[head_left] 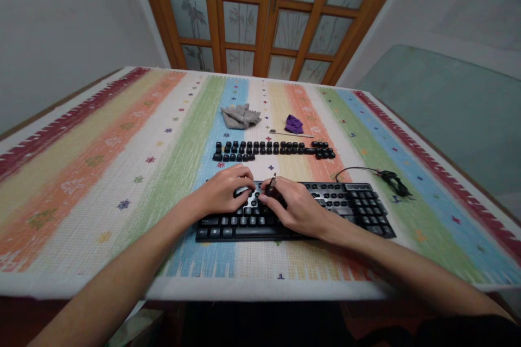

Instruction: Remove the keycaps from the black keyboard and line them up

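**Keyboard (pixel 369 210) directly beneath both hands**

The keyboard lies flat on the striped tablecloth (pixel 146 217), near my edge of the table, its long side running left to right before me. Both my hands are above it and close together. My left hand (pixel 230 188) is over its upper left part, fingers bent and thumb and forefinger drawn near each other at the keys; I cannot tell whether anything is pinched between them. My right hand (pixel 293 201) is just beside it, over the middle of the board, with thumb and fingers closed round a small dark tool (pixel 272 183) whose slim end points upward.

The board's space bar (pixel 256 231) is on the side nearer me, partly under my right hand. The number pad is to the right of both hands, caps fitted. Small posts stand exposed in the upper rows.

Beyond the keyboard, apart from my hands, loose keycaps (pixel 262 150) stand in rows. Farther off: a crumpled grey cloth (pixel 240 117) on the left, a purple cloth (pixel 293 124) on the right, and a thin stick (pixel 299 134) just on the near side of the latter. A bundled black cable (pixel 395 183) rests behind the keyboard's right end.
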A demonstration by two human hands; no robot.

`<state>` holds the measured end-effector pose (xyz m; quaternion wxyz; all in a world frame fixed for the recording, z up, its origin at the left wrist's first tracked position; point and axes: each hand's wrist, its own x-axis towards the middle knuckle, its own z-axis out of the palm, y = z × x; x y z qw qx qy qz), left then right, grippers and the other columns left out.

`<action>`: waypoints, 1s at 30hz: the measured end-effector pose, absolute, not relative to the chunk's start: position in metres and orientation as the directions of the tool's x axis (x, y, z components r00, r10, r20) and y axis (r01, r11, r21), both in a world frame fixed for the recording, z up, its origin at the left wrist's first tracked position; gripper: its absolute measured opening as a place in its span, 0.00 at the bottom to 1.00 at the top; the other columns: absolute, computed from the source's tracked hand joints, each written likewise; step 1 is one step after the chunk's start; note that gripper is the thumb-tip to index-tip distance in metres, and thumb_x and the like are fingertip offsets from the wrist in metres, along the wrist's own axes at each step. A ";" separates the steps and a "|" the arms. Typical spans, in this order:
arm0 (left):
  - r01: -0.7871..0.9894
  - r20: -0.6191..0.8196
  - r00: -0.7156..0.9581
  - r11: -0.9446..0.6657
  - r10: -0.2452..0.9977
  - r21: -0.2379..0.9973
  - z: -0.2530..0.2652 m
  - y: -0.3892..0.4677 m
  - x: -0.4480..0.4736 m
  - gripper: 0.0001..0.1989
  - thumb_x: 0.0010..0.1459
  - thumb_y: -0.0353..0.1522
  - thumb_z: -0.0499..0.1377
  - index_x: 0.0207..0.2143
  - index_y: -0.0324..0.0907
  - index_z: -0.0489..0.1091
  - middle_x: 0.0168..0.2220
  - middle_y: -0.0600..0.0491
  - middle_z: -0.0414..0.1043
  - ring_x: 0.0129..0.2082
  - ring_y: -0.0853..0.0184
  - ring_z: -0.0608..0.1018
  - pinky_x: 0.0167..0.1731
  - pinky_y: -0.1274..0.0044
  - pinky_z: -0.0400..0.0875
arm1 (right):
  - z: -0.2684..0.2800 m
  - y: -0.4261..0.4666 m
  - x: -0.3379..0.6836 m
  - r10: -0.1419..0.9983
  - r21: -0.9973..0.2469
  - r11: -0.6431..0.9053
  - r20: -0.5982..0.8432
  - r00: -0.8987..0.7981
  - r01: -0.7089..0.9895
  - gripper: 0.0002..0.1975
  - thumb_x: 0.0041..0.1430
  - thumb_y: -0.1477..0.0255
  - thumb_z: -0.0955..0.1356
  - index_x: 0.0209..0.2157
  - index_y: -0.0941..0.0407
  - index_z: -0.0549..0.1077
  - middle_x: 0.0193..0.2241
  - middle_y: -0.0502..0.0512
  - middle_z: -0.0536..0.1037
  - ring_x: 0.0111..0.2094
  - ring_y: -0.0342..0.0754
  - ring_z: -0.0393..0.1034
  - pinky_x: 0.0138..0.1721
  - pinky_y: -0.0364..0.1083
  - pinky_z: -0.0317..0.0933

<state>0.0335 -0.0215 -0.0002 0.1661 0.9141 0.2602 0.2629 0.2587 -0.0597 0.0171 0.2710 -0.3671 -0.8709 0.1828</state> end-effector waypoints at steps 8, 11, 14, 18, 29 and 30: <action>0.388 0.411 0.727 -0.823 0.550 0.415 0.000 -0.022 0.034 0.09 0.61 0.26 0.54 0.34 0.39 0.75 0.37 0.47 0.74 0.38 0.63 0.75 0.40 0.69 0.73 | 0.025 -0.052 0.261 0.776 -0.601 0.596 0.258 -0.576 0.533 0.08 0.69 0.66 0.63 0.40 0.56 0.69 0.35 0.57 0.79 0.35 0.49 0.74 0.40 0.48 0.67; 0.387 0.416 0.732 -0.833 0.539 0.396 0.000 -0.021 0.034 0.09 0.61 0.26 0.54 0.33 0.39 0.74 0.37 0.46 0.74 0.39 0.62 0.75 0.41 0.69 0.73 | 0.027 -0.050 0.257 0.785 -0.600 0.575 0.215 -0.581 0.556 0.09 0.69 0.66 0.63 0.40 0.57 0.68 0.34 0.57 0.79 0.34 0.50 0.74 0.38 0.48 0.66; 0.392 0.414 0.733 -0.833 0.539 0.390 0.000 -0.021 0.034 0.09 0.61 0.26 0.54 0.34 0.39 0.75 0.37 0.46 0.74 0.39 0.62 0.75 0.41 0.69 0.72 | 0.030 -0.047 0.258 0.804 -0.626 0.540 0.187 -0.564 0.563 0.09 0.69 0.66 0.63 0.39 0.57 0.68 0.32 0.56 0.78 0.33 0.49 0.73 0.37 0.48 0.64; 0.397 0.405 0.737 -0.832 0.541 0.388 0.002 -0.021 0.033 0.09 0.61 0.26 0.54 0.33 0.40 0.75 0.37 0.47 0.74 0.38 0.63 0.75 0.40 0.70 0.72 | 0.034 -0.038 0.266 0.860 -0.670 0.467 0.195 -0.471 0.577 0.10 0.69 0.65 0.63 0.38 0.57 0.69 0.29 0.54 0.78 0.31 0.48 0.73 0.35 0.47 0.63; 0.315 0.476 0.615 -0.749 0.629 0.583 0.017 -0.028 0.042 0.09 0.63 0.32 0.60 0.45 0.40 0.75 0.40 0.48 0.78 0.40 0.64 0.78 0.43 0.70 0.73 | 0.029 -0.030 0.275 0.895 -0.947 0.229 0.114 -0.432 0.225 0.11 0.66 0.62 0.66 0.40 0.57 0.69 0.31 0.55 0.80 0.33 0.46 0.76 0.35 0.45 0.69; 0.301 0.478 0.612 -0.745 0.630 0.595 0.018 -0.028 0.044 0.10 0.62 0.32 0.61 0.45 0.40 0.75 0.40 0.49 0.78 0.39 0.65 0.78 0.42 0.71 0.74 | 0.030 -0.031 0.275 0.891 -0.946 0.242 0.129 -0.435 0.216 0.11 0.66 0.63 0.66 0.40 0.57 0.69 0.31 0.54 0.80 0.33 0.46 0.76 0.36 0.45 0.69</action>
